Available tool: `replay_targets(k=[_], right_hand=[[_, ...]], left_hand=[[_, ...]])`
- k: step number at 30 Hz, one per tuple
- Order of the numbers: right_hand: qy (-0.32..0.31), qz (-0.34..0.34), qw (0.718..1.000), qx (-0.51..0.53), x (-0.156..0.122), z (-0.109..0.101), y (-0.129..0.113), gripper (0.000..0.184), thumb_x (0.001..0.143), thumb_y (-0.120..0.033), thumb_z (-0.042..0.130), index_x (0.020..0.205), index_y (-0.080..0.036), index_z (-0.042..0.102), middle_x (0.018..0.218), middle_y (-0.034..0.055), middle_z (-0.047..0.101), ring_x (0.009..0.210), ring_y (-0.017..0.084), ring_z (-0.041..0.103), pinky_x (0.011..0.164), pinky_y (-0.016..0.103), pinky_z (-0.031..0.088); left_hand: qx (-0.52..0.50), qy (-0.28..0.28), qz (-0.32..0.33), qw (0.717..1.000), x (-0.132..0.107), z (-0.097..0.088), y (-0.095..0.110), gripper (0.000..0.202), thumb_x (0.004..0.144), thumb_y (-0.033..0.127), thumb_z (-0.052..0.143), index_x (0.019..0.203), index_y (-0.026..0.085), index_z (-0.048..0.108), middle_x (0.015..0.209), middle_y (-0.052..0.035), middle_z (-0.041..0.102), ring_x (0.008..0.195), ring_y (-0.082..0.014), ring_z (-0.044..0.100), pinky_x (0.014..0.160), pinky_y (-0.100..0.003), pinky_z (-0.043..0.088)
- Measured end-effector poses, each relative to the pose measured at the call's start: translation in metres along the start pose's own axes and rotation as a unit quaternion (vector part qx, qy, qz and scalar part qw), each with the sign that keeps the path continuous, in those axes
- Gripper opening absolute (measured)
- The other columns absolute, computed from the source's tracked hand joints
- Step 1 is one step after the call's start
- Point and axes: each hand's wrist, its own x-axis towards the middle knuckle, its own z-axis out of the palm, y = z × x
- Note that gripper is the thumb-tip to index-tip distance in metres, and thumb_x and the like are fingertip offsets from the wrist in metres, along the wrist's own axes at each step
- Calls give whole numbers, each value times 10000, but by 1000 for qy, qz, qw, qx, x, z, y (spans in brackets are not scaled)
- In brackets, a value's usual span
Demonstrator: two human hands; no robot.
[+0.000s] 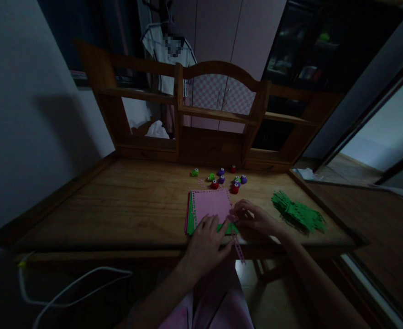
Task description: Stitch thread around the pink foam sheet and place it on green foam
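Note:
A stack of paper sheets lies on the wooden desk, a pink sheet on top of green ones. My left hand rests flat on the stack's near edge, fingers spread. My right hand is curled at the sheet's right edge, pinching a narrow pink punched strip that hangs down over the desk's front edge.
Several small paper punches, green, purple and red, sit behind the stack. A pile of green punched strips lies at the right. A wooden hutch stands at the back. A white cable hangs at the lower left.

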Motion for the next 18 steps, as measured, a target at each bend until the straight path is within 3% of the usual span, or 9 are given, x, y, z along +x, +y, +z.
replay_targets(k=[8, 18], right_hand=[[-32, -26, 999, 10, 9, 1, 0, 155, 844, -339, 591, 875, -207, 666, 994, 56, 560, 966, 177, 540, 864, 325, 438], [-44, -10, 999, -7, 0, -13, 14, 148, 802, -347, 642, 835, -216, 703, 972, 53, 575, 953, 184, 545, 863, 326, 433]], left_hand=[[6, -11, -1, 1000, 1, -3, 0, 529, 895, 518, 324, 1329, 233, 424, 1294, -104, 468, 1211, -264, 400, 1046, -439, 293], [7, -11, 5, 1000, -2, 4, -3, 542, 869, 493, 402, 1346, 235, 402, 1317, -108, 445, 1229, -270, 383, 1047, -449, 290]])
